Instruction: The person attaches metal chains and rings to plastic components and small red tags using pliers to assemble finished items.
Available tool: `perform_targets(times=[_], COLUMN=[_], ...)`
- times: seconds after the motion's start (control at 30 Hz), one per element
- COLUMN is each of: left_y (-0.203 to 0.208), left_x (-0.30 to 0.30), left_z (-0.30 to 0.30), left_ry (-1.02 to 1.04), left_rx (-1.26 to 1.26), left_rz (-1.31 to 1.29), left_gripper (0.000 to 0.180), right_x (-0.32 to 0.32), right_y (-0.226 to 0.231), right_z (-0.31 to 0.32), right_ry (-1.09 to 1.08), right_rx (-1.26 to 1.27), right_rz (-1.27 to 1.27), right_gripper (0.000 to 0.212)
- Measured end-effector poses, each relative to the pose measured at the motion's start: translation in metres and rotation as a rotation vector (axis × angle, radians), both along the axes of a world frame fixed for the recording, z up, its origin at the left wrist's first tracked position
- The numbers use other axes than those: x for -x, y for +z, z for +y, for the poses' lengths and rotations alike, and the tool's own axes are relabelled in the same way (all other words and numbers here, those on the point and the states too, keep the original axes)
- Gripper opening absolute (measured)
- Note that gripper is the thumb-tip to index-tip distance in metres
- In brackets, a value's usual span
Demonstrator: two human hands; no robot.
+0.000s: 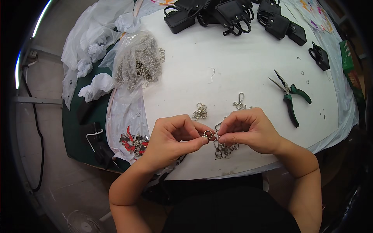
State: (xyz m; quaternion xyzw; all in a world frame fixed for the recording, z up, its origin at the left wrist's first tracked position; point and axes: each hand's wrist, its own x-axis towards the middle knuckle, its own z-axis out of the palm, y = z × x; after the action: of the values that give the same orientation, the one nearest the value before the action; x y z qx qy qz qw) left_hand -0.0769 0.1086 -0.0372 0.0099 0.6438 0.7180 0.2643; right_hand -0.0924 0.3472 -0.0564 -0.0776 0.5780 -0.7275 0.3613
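A small metal split ring (208, 134) is pinched between the thumb and forefinger of my left hand (171, 138). Close beside it, my right hand (252, 131) is closed in a pinch; the tiny metal piece at its fingertips is mostly hidden. The two sets of fingertips nearly meet above the white tabletop. Below my right fingers lies a bunch of metal snap hooks with rings (224, 150). Another snap hook (240, 100) lies just beyond that hand. A little pile of loose rings (200, 111) sits beyond my left fingers.
Green-handled long-nose pliers (290, 95) lie spread at the right. A clear plastic bag of metal rings (140, 62) stands at the far left. Small black cases with straps (233, 15) crowd the far edge. Red and silver metal pieces (134, 143) lie by my left forearm.
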Motion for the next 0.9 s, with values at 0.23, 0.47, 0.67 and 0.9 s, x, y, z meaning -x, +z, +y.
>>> perform_targets(times=[0.23, 0.47, 0.67, 0.9], left_y=[0.005, 0.006, 0.001, 0.004], left_x=[0.005, 0.007, 0.005, 0.005], left_z=[-0.004, -0.001, -0.003, 0.001], left_ry=[0.029, 0.047, 0.018, -0.012], left_rx=[0.053, -0.073, -0.042, 0.073], left_rz=[-0.099, -0.186, -0.141, 0.016], left_gripper=[0.013, 0.010, 0.010, 0.011], right_x=[0.003, -0.002, -0.007, -0.015], right_y=[-0.004, -0.017, -0.015, -0.010], right_z=[0.003, -0.007, -0.009, -0.012], right_ry=[-0.051, -0.142, -0.134, -0.259], right_rx=[-0.089, -0.036, 0.059, 0.085], right_rz=[0.097, 0.472, 0.121, 0.151], right_gripper=[0.009, 0.009, 0.010, 0.009])
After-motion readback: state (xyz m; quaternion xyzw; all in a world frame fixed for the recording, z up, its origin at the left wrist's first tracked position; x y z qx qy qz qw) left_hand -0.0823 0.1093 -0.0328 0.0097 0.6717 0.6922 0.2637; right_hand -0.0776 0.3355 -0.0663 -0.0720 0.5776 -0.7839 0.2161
